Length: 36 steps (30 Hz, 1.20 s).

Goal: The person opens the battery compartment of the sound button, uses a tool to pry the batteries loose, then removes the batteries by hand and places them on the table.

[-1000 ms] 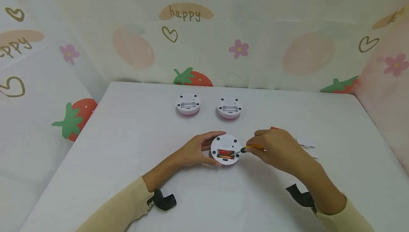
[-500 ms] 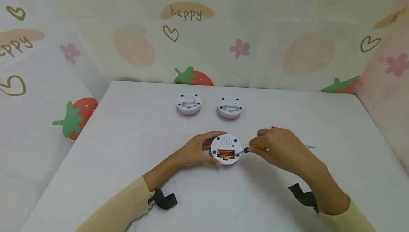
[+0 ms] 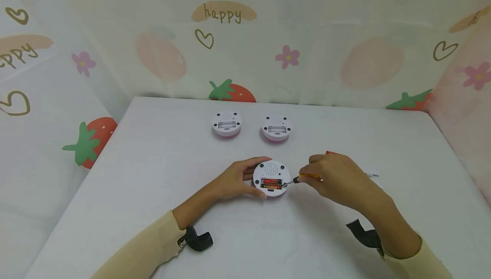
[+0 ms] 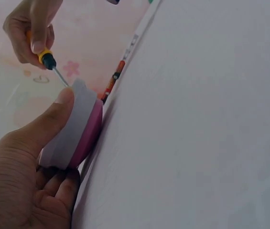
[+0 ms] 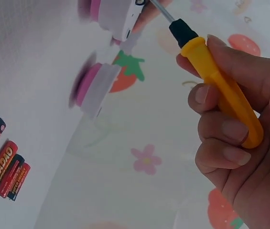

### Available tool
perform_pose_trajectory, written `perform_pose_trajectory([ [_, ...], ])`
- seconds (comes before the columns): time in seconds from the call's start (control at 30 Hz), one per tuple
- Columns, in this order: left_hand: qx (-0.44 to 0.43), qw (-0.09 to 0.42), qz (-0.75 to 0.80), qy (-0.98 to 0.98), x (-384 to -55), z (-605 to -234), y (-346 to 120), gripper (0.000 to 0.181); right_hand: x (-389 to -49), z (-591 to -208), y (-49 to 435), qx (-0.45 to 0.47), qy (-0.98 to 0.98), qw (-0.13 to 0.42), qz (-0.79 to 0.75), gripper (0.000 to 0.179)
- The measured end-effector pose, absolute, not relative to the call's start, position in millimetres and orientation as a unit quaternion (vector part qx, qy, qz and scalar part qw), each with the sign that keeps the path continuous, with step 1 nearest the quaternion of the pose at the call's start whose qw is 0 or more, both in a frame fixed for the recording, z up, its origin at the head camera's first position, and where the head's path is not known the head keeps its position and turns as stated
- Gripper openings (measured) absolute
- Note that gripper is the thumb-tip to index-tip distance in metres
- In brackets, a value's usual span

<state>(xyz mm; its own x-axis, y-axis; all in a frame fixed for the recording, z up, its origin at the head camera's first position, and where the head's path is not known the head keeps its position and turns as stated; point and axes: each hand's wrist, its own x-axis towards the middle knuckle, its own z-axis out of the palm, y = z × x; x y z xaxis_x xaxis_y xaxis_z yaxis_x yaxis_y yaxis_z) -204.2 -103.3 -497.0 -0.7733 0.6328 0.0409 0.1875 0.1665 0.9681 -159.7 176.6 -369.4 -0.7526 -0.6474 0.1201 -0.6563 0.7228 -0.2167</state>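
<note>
My left hand (image 3: pixel 238 181) holds a round white device (image 3: pixel 271 168) with a pink lower part (image 4: pixel 87 133), its thumb on one side and its fingers round the other. Two red batteries (image 3: pixel 271 184) lie in the uncovered compartment on its upward face. With curled fingers, my right hand (image 3: pixel 337 183) grips a screwdriver (image 5: pixel 223 93) by its yellow handle. The metal shaft slants down to the left, and its tip is at the right end of the batteries. In the left wrist view the device's edge hides the tip.
Two similar white and pink devices, a left one (image 3: pixel 226 124) and a right one (image 3: pixel 276 128), rest at the back with their battery slots uncovered. Several loose batteries (image 5: pixel 3 164) lie on the white table (image 3: pixel 172 142). Small white pieces (image 3: pixel 374 171) lie partly behind my right hand.
My right hand and the screwdriver have shifted slightly right, the tip sliding from over the batteries to their right end. My left hand keeps its hold on the device.
</note>
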Motion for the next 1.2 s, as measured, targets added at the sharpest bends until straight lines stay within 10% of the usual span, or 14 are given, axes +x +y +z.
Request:
perform_pose_trajectory([
  [1.2, 0.274, 0.182, 0.583, 0.743, -202.0, -495.6, -101.9, 0.093, -151.6, -367.3, 168.8, 0.349, -0.931, 0.004, 0.111, 0.012],
])
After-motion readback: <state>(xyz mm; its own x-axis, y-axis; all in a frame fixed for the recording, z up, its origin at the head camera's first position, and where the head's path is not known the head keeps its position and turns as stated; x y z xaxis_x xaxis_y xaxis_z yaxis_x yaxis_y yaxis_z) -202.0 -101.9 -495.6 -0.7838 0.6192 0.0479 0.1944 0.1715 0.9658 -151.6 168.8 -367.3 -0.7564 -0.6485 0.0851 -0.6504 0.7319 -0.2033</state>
